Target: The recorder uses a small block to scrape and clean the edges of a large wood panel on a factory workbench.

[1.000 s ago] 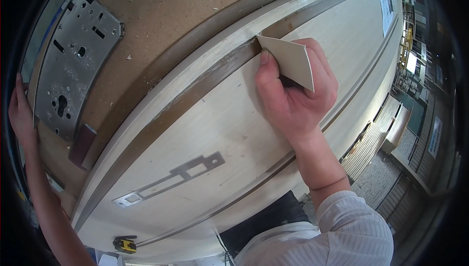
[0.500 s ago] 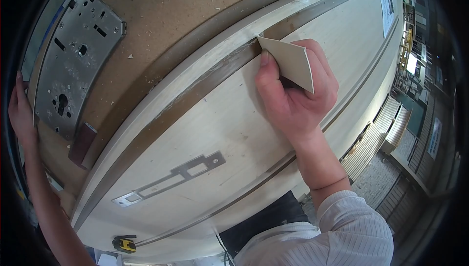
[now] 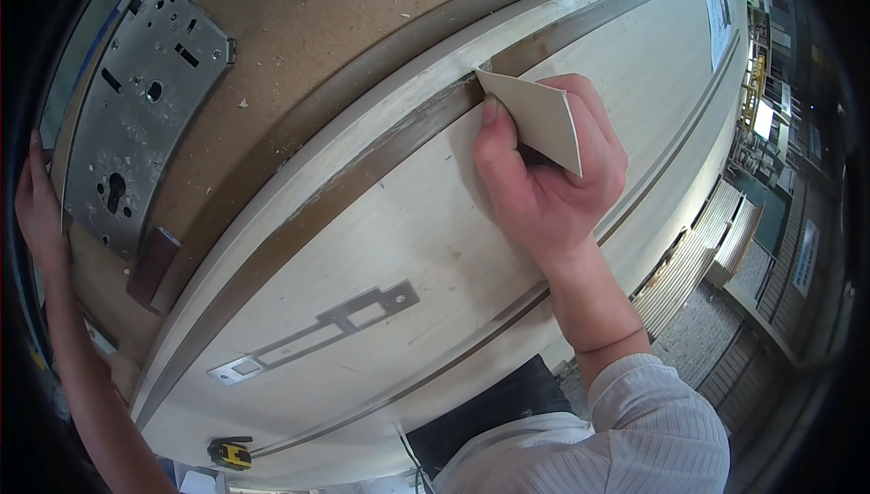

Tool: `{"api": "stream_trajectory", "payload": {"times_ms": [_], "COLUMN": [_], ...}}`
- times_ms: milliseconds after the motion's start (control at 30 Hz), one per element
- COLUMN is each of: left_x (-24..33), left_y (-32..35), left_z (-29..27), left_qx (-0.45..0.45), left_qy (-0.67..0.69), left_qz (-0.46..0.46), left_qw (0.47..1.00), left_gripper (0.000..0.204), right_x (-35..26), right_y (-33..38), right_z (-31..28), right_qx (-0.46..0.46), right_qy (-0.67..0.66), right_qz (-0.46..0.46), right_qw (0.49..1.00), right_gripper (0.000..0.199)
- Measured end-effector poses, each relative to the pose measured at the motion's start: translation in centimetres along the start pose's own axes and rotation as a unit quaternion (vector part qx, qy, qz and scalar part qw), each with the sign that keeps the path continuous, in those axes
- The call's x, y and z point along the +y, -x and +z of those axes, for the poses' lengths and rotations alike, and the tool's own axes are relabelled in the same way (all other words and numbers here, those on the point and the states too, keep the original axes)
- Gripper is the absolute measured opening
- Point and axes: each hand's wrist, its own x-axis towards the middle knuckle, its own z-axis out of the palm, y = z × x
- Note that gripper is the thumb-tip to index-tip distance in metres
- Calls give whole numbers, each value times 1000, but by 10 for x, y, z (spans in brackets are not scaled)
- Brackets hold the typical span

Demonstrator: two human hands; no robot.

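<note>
On the panel point(image 3: 417, 222), a tape measure point(image 3: 230, 454) lies toward the near left corner, a strike plate point(image 3: 308, 339) behind and right of it, a sheet point(image 3: 716, 18) by the far right corner.

Grey floor point(image 3: 705, 324) beside stacked pale panels point(image 3: 691, 258)

Plain cream flat card point(image 3: 536, 121) here, pale beige long panel point(image 3: 426, 208) with flat brown strip point(image 3: 313, 225), plus a white, finely striped fabric sleeve point(image 3: 666, 431).

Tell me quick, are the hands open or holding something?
Left hand: beside the metal plate; open or closed can't be told.
Right hand: closed, holding a thin cream sheet.
</note>
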Motion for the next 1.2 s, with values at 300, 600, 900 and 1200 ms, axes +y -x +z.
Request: {"api": "stream_trajectory", "payload": {"times_ms": [300,600,900,1200], "left_x": [2,-1,1,-13], "left_y": [2,-1,-3,1], "left_z": [-2,-2,-2,0], "left_qx": [22,15,4,10], "left_qy": [-20,-19,5,-19], "left_qz": [34,29,-14,82], "left_qw": [999,999,1000,996], "left_gripper": [63,66,66,60], "right_x": [-1,-1,-3,-4], "right_y": [-1,0,-1,-1], "right_z": [-4,-3,-4,-4], "right_qx": [-29,-29,-35,-42], "right_qy": [21,18,22,27], "right_qz": [-22,-26,-27,-28], "right_qw": [999,999,999,998], "right_gripper": [10,11,12,12]}}
